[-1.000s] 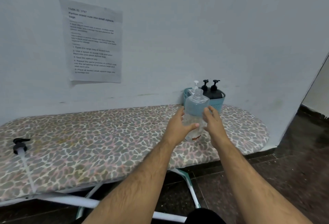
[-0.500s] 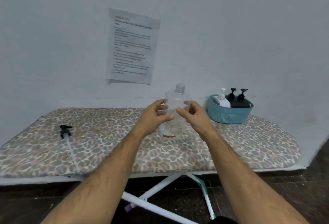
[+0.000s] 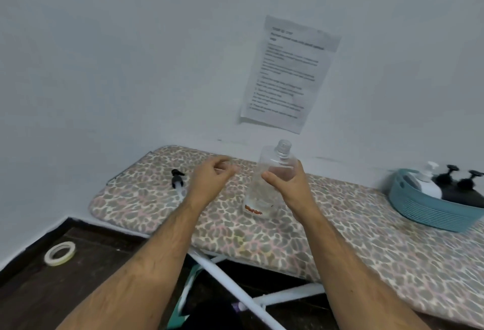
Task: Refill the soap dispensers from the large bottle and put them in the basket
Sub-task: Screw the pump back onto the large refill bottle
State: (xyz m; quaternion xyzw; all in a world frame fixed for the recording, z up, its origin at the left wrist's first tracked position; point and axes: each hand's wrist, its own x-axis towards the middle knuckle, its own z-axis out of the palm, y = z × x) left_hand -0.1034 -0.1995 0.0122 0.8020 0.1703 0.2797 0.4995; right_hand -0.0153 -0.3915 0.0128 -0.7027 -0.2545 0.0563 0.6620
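Right hand (image 3: 289, 188) grips the clear bottle (image 3: 267, 180); left hand (image 3: 209, 180), loosely curled, holds nothing just left of it.

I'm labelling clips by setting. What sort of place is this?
Probably a bare room set up for recording tasks: an ironing board serves as the table, a printed instruction sheet hangs on the wall, and a tape roll lies on the floor.

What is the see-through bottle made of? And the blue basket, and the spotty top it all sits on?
The bottle looks like thin clear plastic: you can see straight through it, and its neck is threaded. The basket seems to be matte teal plastic, moulded with ridges along its wall. The spotty top looks like soft printed cloth, probably a padded cover, since it wraps round the edge.
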